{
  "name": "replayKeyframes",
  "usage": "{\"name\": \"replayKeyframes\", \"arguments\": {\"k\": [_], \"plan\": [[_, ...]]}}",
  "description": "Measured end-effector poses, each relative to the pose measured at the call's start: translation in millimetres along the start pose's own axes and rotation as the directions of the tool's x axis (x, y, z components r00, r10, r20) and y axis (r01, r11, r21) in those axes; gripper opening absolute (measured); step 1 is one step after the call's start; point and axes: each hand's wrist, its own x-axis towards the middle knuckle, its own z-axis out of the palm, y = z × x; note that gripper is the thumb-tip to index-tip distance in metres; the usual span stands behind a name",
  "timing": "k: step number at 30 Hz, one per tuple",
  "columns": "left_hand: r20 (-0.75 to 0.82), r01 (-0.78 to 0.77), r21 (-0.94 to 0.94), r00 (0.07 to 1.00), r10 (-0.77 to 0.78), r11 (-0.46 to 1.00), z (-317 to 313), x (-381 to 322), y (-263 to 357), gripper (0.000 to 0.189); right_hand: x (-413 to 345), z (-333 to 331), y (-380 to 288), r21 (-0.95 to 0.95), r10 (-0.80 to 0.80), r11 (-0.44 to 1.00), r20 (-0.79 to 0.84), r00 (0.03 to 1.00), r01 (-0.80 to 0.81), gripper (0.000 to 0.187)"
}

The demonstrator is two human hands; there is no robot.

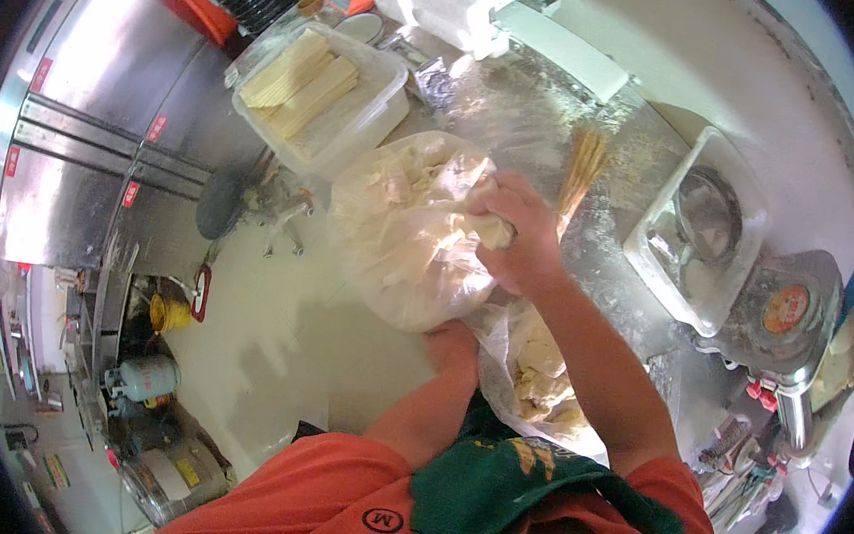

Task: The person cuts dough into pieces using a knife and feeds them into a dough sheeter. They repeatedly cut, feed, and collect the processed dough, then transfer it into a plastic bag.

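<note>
A clear plastic bag (407, 228) full of pale dough pieces bulges out over the edge of a floury worktop. My right hand (524, 233) grips a pale lump of dough (496, 227) at the bag's right side; whether plastic lies between is unclear. My left hand (451, 340) is under the bag's lower side, its fingers mostly hidden by the bag. Close to my body, between my forearms, a second clear bag (496, 348) lies with lumpy dough (539, 366) showing in it.
A plastic tub (394, 114) holding stacked pale sheets stands beyond the bag. On the floury worktop (531, 94) lies a straw brush (582, 170). Farther right are a clear plastic bin (639, 246) and a scale (808, 297). A stool (221, 202) stands at left, near steel refrigerator doors (96, 75).
</note>
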Motion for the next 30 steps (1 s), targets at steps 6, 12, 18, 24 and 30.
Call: {"name": "replayKeyframes", "arguments": {"k": [6, 12, 18, 24, 30], "plan": [[0.274, -0.412, 0.550, 0.911, 0.310, 0.726, 48.5, 26.5, -53.0, 0.050, -99.7, -87.5, -26.2, 0.175, -0.009, 0.983, -0.238, 0.971, 0.052, 0.043], [0.389, -0.570, 0.682, 0.813, 0.433, 0.458, 70.2, 46.1, -60.9, 0.048, -211.8, -207.4, -83.1, 0.022, -0.013, 0.999, -0.589, 0.808, 0.031, 0.039], [0.317, -0.469, 0.714, 0.878, 0.357, 0.520, 49.7, 56.9, -47.0, 0.047, -266.5, -340.2, -156.2, -0.120, -0.025, 0.936, -0.961, 0.276, -0.332, 0.033], [0.316, -0.453, 0.718, 0.888, 0.333, 0.528, 42.1, 55.9, -39.9, 0.045, -238.6, -478.7, -103.1, -0.166, 0.110, 0.828, -0.888, 0.447, -0.535, 0.053], [0.311, -0.429, 0.725, 0.902, 0.300, 0.538, 36.2, 58.5, -39.3, 0.044, -199.5, -545.7, -19.6, -0.596, -0.047, -0.077, -0.799, 0.600, -0.800, 0.045]]}}
